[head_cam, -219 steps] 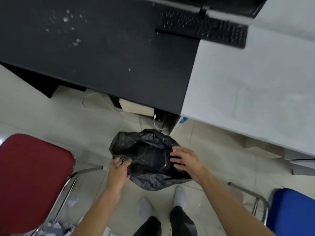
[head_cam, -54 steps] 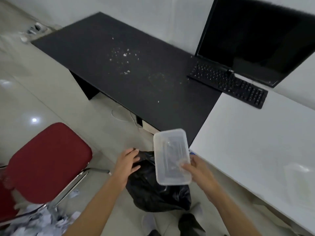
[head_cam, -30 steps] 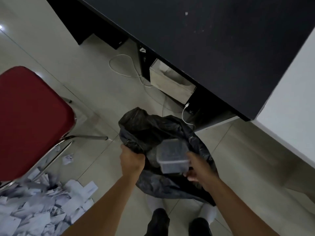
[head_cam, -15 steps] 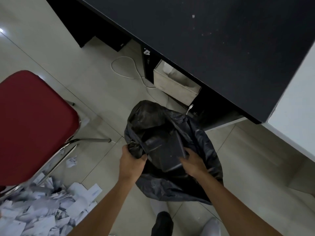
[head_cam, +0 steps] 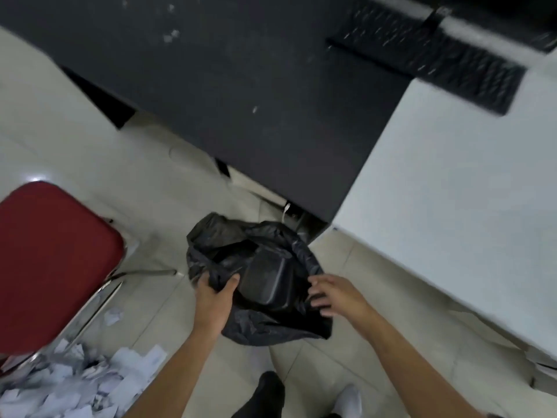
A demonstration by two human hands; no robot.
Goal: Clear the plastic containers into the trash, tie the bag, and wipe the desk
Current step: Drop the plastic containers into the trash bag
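Note:
A black trash bag (head_cam: 217, 239) sits on the tiled floor in front of the black desk (head_cam: 241, 86). A clear plastic container (head_cam: 268, 279) lies inside the bag's open mouth and looks dark against the plastic. My left hand (head_cam: 215, 294) grips the bag's left rim. My right hand (head_cam: 334, 294) hovers at the right rim with fingers spread and nothing in it. White crumbs (head_cam: 171, 36) are scattered on the black desk top.
A red chair (head_cam: 51, 260) stands at the left, with a heap of torn paper (head_cam: 69, 384) under it. A white desk (head_cam: 452, 188) adjoins the black one on the right. A black keyboard (head_cam: 431, 55) lies across both at the back. My feet are below the bag.
My right hand has let go of the container, which now rests inside the bag, and has drawn back to the right rim. The view has tilted up towards the desks.

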